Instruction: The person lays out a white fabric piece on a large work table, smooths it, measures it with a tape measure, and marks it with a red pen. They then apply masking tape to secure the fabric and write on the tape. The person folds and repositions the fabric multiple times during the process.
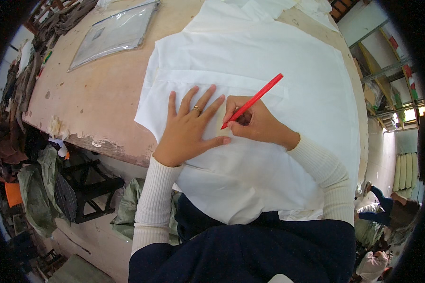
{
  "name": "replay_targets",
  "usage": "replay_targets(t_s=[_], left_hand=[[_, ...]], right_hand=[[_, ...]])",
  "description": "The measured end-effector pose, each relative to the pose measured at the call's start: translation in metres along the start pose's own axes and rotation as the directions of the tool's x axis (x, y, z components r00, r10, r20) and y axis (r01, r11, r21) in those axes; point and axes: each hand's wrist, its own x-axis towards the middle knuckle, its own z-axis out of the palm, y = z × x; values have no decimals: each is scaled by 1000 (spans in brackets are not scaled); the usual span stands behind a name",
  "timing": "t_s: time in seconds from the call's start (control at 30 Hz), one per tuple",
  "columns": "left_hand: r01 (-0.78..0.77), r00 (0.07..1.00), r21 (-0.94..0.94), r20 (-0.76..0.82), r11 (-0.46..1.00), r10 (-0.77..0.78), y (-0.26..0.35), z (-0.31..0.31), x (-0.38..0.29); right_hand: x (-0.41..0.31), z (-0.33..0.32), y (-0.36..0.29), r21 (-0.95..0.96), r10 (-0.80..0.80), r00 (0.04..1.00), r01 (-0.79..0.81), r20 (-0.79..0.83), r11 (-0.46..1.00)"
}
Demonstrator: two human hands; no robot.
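A white cloth garment (255, 53) lies spread over the worktable, and its near end hangs off the edge towards my lap. My left hand (189, 122) rests flat on it with the fingers apart and a ring on one finger. Between thumb and fingers, my right hand (256, 122) grips a red pen (258, 95). The pen slants up to the right, and its tip is at a small pale yellowish piece (220, 122) between my hands. Part of that piece is hidden under my left fingers.
On the wooden worktable (88, 92), a clear plastic folder (117, 37) lies at the back left. Dark cloth (60, 24) is heaped along the left edge. A black plastic stool (86, 191) and green sacks (44, 184) stand below. At right are shelving (389, 74) and another person (393, 208).
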Motion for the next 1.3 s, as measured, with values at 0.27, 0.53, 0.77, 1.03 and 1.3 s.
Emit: replay_targets(t_s=[0.27,0.53,0.77,1.03,1.3], left_hand=[[5,1000,-53,10,999,-4,3,-3,1],[5,1000,-49,17,999,-4,3,-5,1],[8,1000,-57,9,998,-7,2,-4,1],[1,1000,-49,9,999,-1,2,-4,0],[-8,1000,-49,1,999,8,2,-5,0]], right_hand=[[-1,0,3,-84,19,997,-13,69,996],[-1,1,4,-101,-22,996,31,89,994],[-2,3,1,-35,-9,997,11,76,999],[-1,2,3,-110,-44,998,49,54,993],[-2,2,1,-120,-67,997,71,42,990]])
